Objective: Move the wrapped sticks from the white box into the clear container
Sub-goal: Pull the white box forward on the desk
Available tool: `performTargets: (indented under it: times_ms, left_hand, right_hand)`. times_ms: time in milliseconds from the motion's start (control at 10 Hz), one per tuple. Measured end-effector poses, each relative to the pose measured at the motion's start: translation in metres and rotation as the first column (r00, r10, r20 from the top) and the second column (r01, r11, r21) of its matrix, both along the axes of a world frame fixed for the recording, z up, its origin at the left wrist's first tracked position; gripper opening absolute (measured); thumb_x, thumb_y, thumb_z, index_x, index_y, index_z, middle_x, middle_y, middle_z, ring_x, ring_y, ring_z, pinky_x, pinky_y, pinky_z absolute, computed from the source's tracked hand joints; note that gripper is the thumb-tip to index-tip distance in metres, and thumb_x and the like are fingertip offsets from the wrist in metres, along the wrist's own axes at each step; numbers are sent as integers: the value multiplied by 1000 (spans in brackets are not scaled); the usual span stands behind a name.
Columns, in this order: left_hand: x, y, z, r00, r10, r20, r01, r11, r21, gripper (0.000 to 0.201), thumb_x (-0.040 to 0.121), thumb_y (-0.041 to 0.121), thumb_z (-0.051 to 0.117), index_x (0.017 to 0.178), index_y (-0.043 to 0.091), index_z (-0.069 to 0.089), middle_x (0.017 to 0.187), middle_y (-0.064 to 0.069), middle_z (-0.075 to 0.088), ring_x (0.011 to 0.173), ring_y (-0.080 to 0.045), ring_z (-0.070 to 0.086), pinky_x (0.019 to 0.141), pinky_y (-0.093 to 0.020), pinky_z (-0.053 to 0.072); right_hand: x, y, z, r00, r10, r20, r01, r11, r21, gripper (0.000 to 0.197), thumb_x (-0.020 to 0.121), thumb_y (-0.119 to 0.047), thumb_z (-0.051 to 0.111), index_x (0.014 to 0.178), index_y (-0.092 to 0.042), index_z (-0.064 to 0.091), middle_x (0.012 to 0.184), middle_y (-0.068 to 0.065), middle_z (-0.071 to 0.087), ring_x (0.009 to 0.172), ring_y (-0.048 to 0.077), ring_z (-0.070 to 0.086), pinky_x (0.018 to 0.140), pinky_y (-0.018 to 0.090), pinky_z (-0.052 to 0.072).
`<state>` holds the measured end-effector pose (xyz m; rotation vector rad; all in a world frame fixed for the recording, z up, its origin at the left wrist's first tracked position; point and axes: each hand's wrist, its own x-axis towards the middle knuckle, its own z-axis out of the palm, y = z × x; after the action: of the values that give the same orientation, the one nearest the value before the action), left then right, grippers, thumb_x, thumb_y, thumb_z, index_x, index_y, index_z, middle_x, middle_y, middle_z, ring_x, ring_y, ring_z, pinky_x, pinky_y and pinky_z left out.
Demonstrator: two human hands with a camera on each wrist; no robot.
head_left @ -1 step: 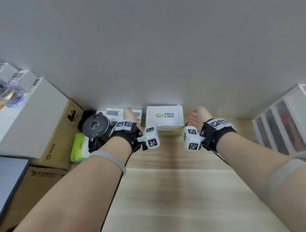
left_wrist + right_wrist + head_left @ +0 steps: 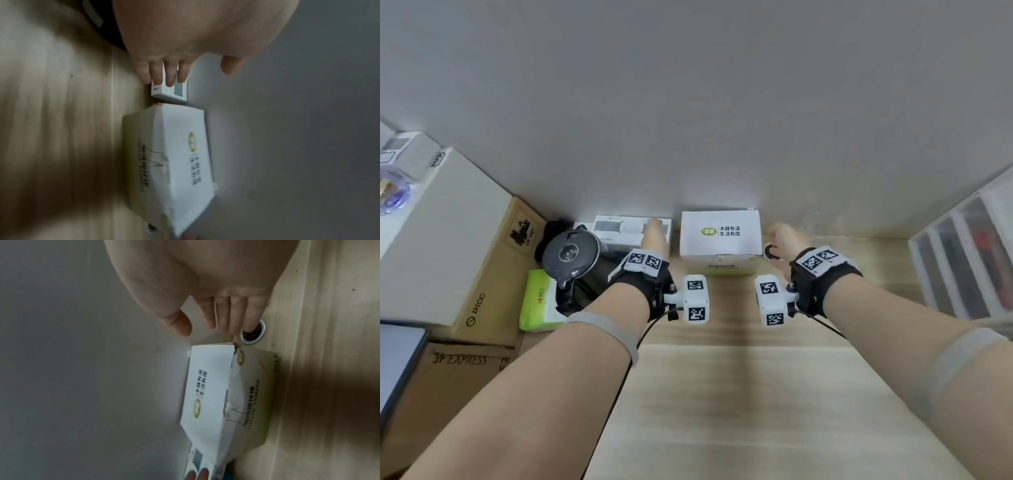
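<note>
The left hand point(image 2: 655, 236) reaches forward with straight, relaxed fingers over a small white carton point(image 2: 631, 228) left of the white box point(image 2: 720, 233), holding nothing; whether the fingertips touch that carton cannot be told. The right hand point(image 2: 782, 238) is likewise loose and empty, its fingers point(image 2: 236, 318) extended just past the box's right end, above a round metal-rimmed hole point(image 2: 252, 334) in the surface point(image 2: 722, 394).

The white box sits at the back of the wooden surface against the grey wall, between the two hands. Its long axis runs left to right, and its printed lid, hinged along the wall side, faces up and toward the person. The lid looks closed, so no wrapped sticks show. A clear drawer unit point(image 2: 962, 260) stands well apart at the right; whether it is the clear container is uncertain.

The box is thin card, probably light and easily crushed; a hand at each short end should steady it, and the front lid edge point(image 2: 227, 395) is the place to lift.
</note>
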<state>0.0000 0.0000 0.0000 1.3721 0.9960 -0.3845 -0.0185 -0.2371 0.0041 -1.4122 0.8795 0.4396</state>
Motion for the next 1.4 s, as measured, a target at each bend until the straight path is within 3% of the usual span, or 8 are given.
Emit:
performTargets:
  times_ms: [200,300,400,700,900,1100,1300,1400]
  left_hand:
    - [-10,-19,-4,975,-214,55,218,973,-73,40,93,46,45,104,18,70,105,-8,75,98,-15,72,88,-33,48]
    - [-16,-23,-1,974,-219,60,222,974,-46,60,95,42,50,150,18,48,158,-12,44,145,-33,42,114,-50,40]
    - [-21,-24,8,973,-224,47,225,974,-4,54,105,32,47,153,9,42,159,-16,39,147,-37,39,116,-51,39]
    - [-76,-6,26,901,-421,-105,432,894,122,49,101,18,54,147,1,48,123,-14,48,109,-27,48,100,-45,49]
    - [-123,6,38,847,-496,-193,526,835,162,35,95,28,59,120,4,61,122,-14,65,107,-33,66,102,-47,54]
    - [-155,14,45,792,-549,-266,596,790,145,34,100,29,53,128,10,56,130,-16,64,112,-32,67,84,-37,53]
    - [-162,16,51,831,-502,-239,540,831,134,26,101,27,50,120,9,51,114,-16,61,75,-27,63,70,-31,55]
    - [-159,17,52,854,-471,-221,502,858,107,37,99,31,52,130,10,49,121,-16,63,90,-33,73,93,-39,57]
  right_hand:
    - [1,23,-11,999,30,-29,-35,985,-169,18,94,-16,53,102,-2,60,105,16,60,114,36,55,106,50,44]
    - [-1,24,-11,995,82,-60,-91,982,-165,39,96,-9,47,128,13,52,137,28,53,129,42,48,108,51,41]
    - [-7,17,-9,986,163,-30,-166,973,-161,46,96,-12,49,139,4,47,144,25,46,129,39,49,103,47,48]
    - [-62,25,8,963,235,-131,-256,951,-174,19,86,-20,57,93,-3,61,96,18,66,88,32,63,94,51,52]
    - [-108,38,19,919,347,-186,-385,891,-240,13,90,-17,56,93,-5,57,90,14,56,83,30,52,93,47,52]
    - [-134,45,20,868,437,-237,-488,837,-247,14,91,-19,54,94,-6,59,93,14,61,84,28,56,77,36,46]
    - [-144,48,17,882,408,-234,-459,856,-238,15,86,-18,56,89,-4,55,83,16,58,76,32,58,67,34,43]
    - [-140,45,18,902,371,-221,-417,881,-223,13,85,-17,54,86,-4,55,81,16,60,67,31,62,65,35,49]
